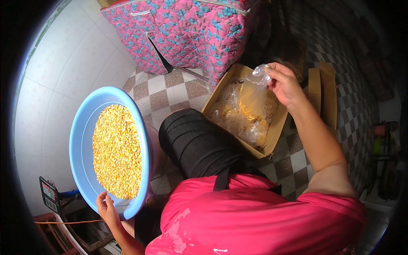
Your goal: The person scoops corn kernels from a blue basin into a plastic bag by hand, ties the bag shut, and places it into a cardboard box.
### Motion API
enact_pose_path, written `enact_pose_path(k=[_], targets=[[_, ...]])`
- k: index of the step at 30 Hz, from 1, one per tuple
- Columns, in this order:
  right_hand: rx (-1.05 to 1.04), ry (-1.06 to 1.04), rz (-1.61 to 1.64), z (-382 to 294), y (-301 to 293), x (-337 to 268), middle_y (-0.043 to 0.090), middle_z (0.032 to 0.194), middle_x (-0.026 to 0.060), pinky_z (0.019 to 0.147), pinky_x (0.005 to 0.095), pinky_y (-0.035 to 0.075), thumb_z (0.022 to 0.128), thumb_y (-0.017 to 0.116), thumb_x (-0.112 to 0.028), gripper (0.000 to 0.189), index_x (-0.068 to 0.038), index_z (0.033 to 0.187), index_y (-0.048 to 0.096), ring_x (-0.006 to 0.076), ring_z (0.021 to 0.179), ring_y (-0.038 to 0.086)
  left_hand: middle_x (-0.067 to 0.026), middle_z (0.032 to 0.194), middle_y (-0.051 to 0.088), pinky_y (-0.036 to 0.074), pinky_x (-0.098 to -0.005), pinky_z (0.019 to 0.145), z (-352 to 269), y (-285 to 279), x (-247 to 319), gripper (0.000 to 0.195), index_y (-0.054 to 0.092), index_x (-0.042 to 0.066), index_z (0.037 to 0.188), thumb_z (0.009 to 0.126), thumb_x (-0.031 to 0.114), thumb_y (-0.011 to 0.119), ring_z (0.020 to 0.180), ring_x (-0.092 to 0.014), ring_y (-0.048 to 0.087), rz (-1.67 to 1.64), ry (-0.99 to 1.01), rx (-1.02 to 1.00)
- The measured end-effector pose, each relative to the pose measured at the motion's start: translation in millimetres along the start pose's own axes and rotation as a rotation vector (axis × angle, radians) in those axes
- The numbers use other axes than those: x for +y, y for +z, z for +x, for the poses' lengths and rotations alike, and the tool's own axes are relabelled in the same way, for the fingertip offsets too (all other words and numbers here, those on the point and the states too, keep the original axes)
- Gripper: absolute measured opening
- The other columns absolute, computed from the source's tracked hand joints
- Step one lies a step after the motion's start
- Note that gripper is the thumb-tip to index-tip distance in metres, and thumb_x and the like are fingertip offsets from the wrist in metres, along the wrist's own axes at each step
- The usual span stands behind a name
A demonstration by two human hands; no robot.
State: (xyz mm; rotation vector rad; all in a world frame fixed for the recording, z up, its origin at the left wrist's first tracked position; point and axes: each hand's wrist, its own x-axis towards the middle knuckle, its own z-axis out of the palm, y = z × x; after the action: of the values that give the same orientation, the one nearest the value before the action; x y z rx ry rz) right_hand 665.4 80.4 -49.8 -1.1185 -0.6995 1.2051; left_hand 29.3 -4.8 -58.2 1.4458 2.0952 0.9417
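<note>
My right hand pinches the gathered top of a clear plastic bag with yellow corn kernels in its lower part. The bag hangs over a cardboard box that holds several more clear bags of kernels. On my left, a light blue plastic basin contains a broad heap of loose corn kernels. My left hand is at the basin's near rim, its fingers curled over the inside by the heap. Whether kernels are between those fingertips is not visible.
A pink quilted floral cover stands beyond the box. Cardboard flaps lie to its right. A device with a keypad and an orange cord are at lower left. Checkered tiles cover the floor.
</note>
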Motion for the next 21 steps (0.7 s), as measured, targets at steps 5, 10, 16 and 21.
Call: enact_pose_path(k=[5, 10, 16, 21], targets=[[0.120, 0.019, -0.027, 22.4, -36.6, 19.9, 0.055, 0.075, -0.0043, 0.061, 0.0226, 0.042, 0.084, 0.064, -0.015, 0.007, -0.010, 0.086, 0.060, 0.0054, 0.062, 0.044, -0.0013, 0.093, 0.056, 0.043, -0.0216, 0.066, 1.1, -0.8, -5.2, 0.015, 0.058, 0.001, 0.103, 0.091, 0.008, 0.054, 0.073, -0.007, 0.049, 0.000, -0.005, 0.000], [0.194, 0.049, -0.044, 58.0, -56.7, 45.6, 0.053, 0.073, -0.0044, 0.062, 0.0239, 0.044, 0.083, 0.065, -0.013, 0.006, -0.010, 0.086, 0.060, 0.0062, 0.062, 0.046, -0.0019, 0.093, 0.055, 0.043, -0.0222, 0.066, 0.2, 1.6, 0.2, 0.015, 0.058, 0.001, 0.103, 0.091, 0.008, 0.054, 0.073, -0.008, 0.049, 0.031, -0.002, 0.007], [0.241, 0.082, 0.122, 100.4, -65.9, 62.6, 0.054, 0.072, -0.0037, 0.059, 0.0262, 0.046, 0.082, 0.066, -0.009, 0.007, -0.009, 0.086, 0.061, 0.0074, 0.060, 0.046, -0.0025, 0.094, 0.055, 0.044, -0.0228, 0.065, 1.3, 1.8, -0.3, 0.014, 0.058, 0.001, 0.101, 0.090, 0.008, 0.054, 0.073, -0.008, 0.050, 0.061, -0.001, 0.005], [0.172, 0.080, 0.126, 132.3, -52.0, 88.9, 0.056, 0.072, -0.0016, 0.059, 0.0257, 0.046, 0.080, 0.066, -0.007, 0.007, -0.007, 0.085, 0.062, 0.0086, 0.058, 0.047, -0.0024, 0.093, 0.054, 0.044, -0.0225, 0.064, 2.2, 1.7, -7.4, 0.013, 0.058, 0.001, 0.101, 0.090, 0.008, 0.055, 0.072, -0.008, 0.050, 0.076, -0.028, -0.002]])
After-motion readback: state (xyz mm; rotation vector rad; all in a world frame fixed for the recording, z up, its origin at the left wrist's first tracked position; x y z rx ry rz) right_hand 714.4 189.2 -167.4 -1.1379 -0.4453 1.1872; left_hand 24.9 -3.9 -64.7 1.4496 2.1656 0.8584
